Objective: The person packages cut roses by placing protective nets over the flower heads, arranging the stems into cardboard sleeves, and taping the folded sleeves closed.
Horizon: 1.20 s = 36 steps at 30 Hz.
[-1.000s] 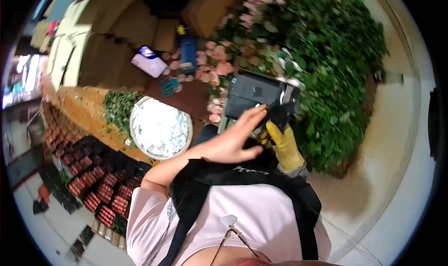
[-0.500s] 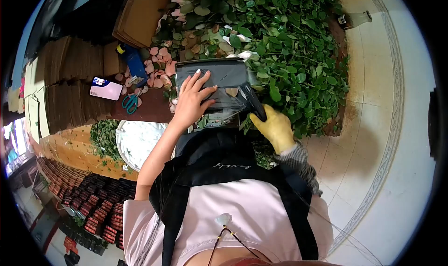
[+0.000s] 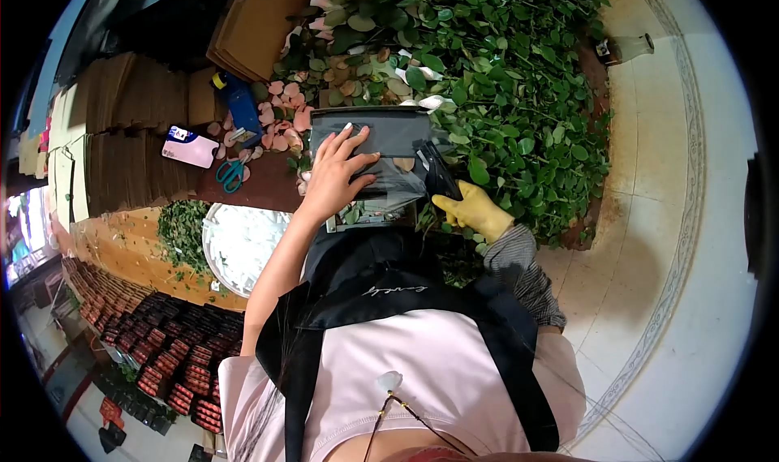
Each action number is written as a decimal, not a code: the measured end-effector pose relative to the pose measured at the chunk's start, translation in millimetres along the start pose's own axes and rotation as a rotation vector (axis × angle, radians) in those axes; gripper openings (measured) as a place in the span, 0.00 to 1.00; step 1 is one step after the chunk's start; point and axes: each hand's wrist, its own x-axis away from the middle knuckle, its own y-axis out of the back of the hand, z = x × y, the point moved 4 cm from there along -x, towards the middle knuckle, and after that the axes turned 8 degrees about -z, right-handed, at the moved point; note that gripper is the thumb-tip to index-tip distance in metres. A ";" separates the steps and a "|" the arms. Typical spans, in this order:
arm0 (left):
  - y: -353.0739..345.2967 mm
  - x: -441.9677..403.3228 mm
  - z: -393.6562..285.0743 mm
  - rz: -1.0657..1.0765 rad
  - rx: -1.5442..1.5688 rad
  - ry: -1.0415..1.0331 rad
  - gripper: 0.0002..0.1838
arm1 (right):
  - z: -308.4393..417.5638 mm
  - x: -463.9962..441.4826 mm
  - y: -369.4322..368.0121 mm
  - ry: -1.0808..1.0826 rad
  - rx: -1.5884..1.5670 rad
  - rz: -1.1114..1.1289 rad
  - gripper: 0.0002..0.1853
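Note:
My left hand is bare and lies with fingers spread on a dark grey sheet with clear plastic over it. Pressed beneath that hand, the sheet covers a shallow tray-like holder at the table edge. My right hand, in a yellow glove, is closed around a black tool, by its look a stapler. The stapler's front end is at the right side of the sheet, over the plastic. Some green leaves show under the plastic near my body.
Leafy rose stems pile up to the right. Pink petals, teal scissors, a phone and a blue tool lie left, beside stacked cardboard. A basin of white pieces stands below. A bottle is at far right.
My right hand has tilted the stapler and shifted it slightly, so its front end now shows over the sheet's right side. My left hand stays on the sheet. The view has shifted a little.

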 end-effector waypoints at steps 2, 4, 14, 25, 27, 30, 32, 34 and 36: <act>-0.7 -0.8 0.6 -0.001 -0.006 -0.002 0.20 | 0.0 -6.0 12.2 -0.001 0.016 0.171 0.27; -2.2 -0.7 1.6 -0.010 -0.003 -0.006 0.19 | 1.1 -2.5 10.5 -0.007 0.026 0.341 0.30; -4.0 -0.4 1.2 -0.006 -0.046 -0.002 0.19 | -14.2 -8.9 -15.9 0.042 -0.235 0.067 0.24; 36.3 52.2 -26.2 -0.387 0.101 0.352 0.15 | -21.3 40.2 61.8 0.093 -0.468 0.394 0.23; 38.0 78.8 -29.4 -0.396 0.188 0.551 0.12 | 0.1 59.1 72.5 0.103 -0.533 0.588 0.24; 33.1 90.8 -57.5 -0.279 0.384 0.708 0.14 | 31.4 46.2 31.1 0.237 -0.244 0.667 0.22; 21.6 90.4 -80.6 -0.089 0.552 0.668 0.27 | 49.0 36.1 -21.8 0.239 0.021 0.326 0.19; 5.5 95.3 -96.5 -0.117 0.305 0.464 0.37 | 81.3 40.0 -68.6 0.550 0.509 0.033 0.27; -2.9 106.8 -79.0 -0.302 0.423 0.671 0.42 | 50.1 15.4 -123.3 0.943 0.753 0.001 0.29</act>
